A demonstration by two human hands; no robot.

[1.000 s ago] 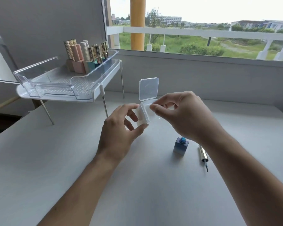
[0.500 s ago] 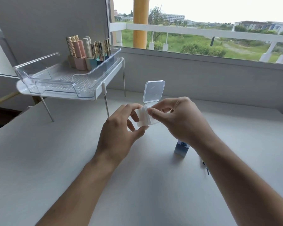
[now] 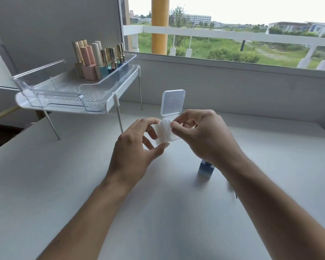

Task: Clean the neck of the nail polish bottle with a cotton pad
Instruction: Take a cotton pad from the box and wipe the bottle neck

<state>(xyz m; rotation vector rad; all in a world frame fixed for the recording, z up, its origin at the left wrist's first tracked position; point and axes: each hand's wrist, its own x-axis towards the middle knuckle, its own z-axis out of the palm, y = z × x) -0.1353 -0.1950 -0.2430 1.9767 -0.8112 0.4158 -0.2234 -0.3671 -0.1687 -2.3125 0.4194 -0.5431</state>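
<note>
My left hand (image 3: 134, 149) holds a small clear plastic box (image 3: 170, 136) above the table, its hinged lid (image 3: 173, 102) standing open. Thumb and forefinger of my right hand (image 3: 204, 136) pinch a white cotton pad (image 3: 163, 131) at the box's mouth. The pad sits partly out of the box. A small blue nail polish bottle (image 3: 204, 170) stands uncapped on the white table (image 3: 64, 184), just below my right wrist, which hides part of it.
A clear tray (image 3: 64, 91) on a white metal-legged stand at the back left holds several capped nail polish bottles (image 3: 98, 59). The thin tip of the bottle's brush (image 3: 236, 196) peeks out beside my right forearm. A grey wall and window ledge run behind.
My right fingers have closed on the cotton pad and drawn it partly out of the box. Both hands sank slightly, and my right arm now covers the brush cap.
</note>
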